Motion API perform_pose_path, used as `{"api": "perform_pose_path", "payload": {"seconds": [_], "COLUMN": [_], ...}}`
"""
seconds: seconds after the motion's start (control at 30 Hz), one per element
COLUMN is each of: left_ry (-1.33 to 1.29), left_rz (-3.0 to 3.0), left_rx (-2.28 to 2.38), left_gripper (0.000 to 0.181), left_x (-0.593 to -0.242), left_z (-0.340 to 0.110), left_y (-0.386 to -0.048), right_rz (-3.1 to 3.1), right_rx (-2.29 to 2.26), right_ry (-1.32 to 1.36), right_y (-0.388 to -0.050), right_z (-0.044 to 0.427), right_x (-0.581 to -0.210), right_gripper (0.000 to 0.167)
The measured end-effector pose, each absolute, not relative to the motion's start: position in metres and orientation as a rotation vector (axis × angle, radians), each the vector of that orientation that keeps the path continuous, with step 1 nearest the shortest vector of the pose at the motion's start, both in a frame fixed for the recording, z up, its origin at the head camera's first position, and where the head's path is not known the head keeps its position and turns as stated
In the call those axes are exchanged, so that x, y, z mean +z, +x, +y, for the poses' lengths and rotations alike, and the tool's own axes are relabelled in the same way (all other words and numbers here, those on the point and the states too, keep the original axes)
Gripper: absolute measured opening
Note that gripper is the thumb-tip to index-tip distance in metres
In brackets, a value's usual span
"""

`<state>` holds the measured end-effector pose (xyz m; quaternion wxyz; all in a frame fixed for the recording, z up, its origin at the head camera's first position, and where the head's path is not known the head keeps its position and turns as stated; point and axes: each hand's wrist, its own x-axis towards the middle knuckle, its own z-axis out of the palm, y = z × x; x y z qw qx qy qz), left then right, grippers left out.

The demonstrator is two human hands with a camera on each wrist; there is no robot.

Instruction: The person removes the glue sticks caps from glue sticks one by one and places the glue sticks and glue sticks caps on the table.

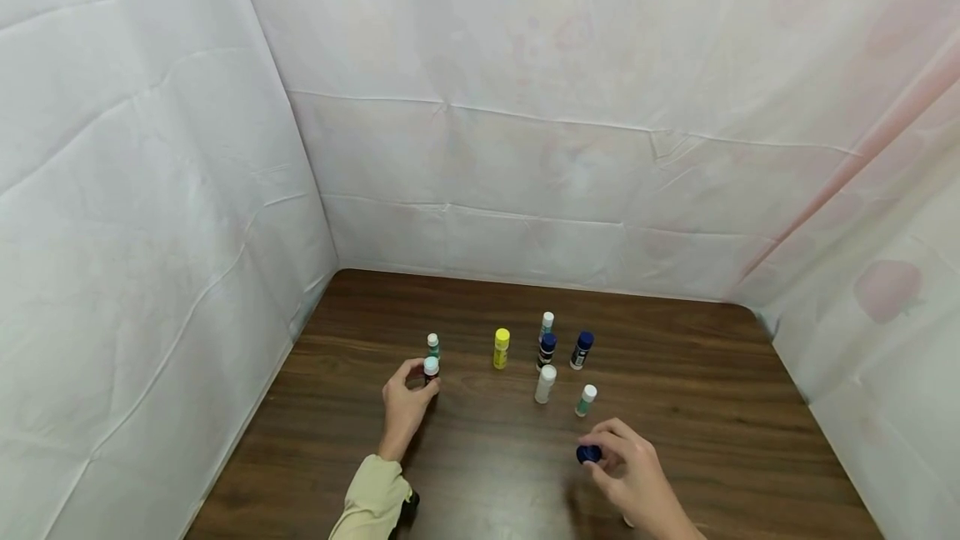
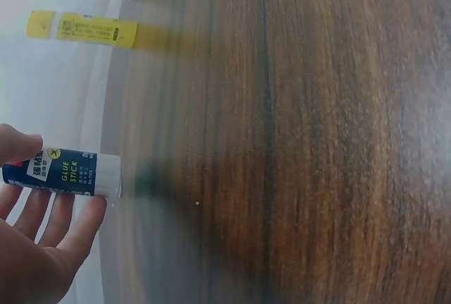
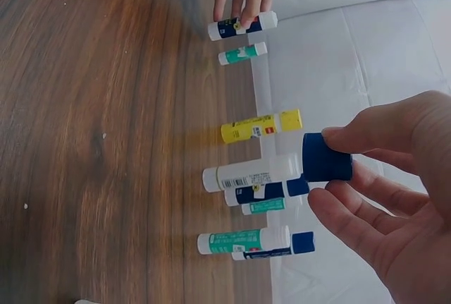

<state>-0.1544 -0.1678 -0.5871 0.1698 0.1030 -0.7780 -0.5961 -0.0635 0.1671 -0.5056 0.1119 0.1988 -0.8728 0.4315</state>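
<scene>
My left hand point(image 1: 405, 407) holds a navy-labelled glue stick point(image 2: 67, 170) between thumb and fingers. Its upper end looks white in the head view, and the stick stands upright at the table's left. Just behind it is a small green-and-white glue stick point(image 1: 432, 342). At the front right, my right hand point(image 1: 633, 469) pinches a dark blue cap point(image 3: 326, 157) above the table. The nearest stick to that hand is another green-and-white one point(image 1: 586, 400). Whether the navy stick's white end is a cap, I cannot tell.
Mid-table stand a yellow glue stick point(image 1: 501, 350), a white one point(image 1: 545, 386), two navy ones with blue caps point(image 1: 547, 352) point(image 1: 581, 352) and a green one with a white cap point(image 1: 547, 322). White cloth point(image 1: 525, 148) walls the wooden table point(image 1: 480, 457) at the back and sides.
</scene>
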Motion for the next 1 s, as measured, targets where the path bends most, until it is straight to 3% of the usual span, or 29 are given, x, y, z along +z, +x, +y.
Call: {"api": "perform_pose_path", "payload": {"seconds": [0.4, 0.73, 1.0], "left_ry": [0.308, 0.324, 0.252], "left_rz": [-2.218, -2.177, -2.124], "left_rx": [-1.678, -1.690, -1.704], "left_gripper": [0.031, 0.031, 0.043], "left_x": [-0.597, -0.600, -0.588], "left_z": [-0.170, -0.170, -0.164], "left_y": [-0.153, -0.159, -0.159], "right_rz": [-2.592, -2.581, -2.562], "right_rx": [1.270, 1.240, 1.218], "right_ry": [0.514, 0.460, 0.462], "right_y": [-0.061, -0.058, -0.057], "right_z": [0.172, 0.179, 0.187], "right_x": [-0.507, -0.511, -0.515], "right_gripper": [0.035, 0.041, 0.038]}}
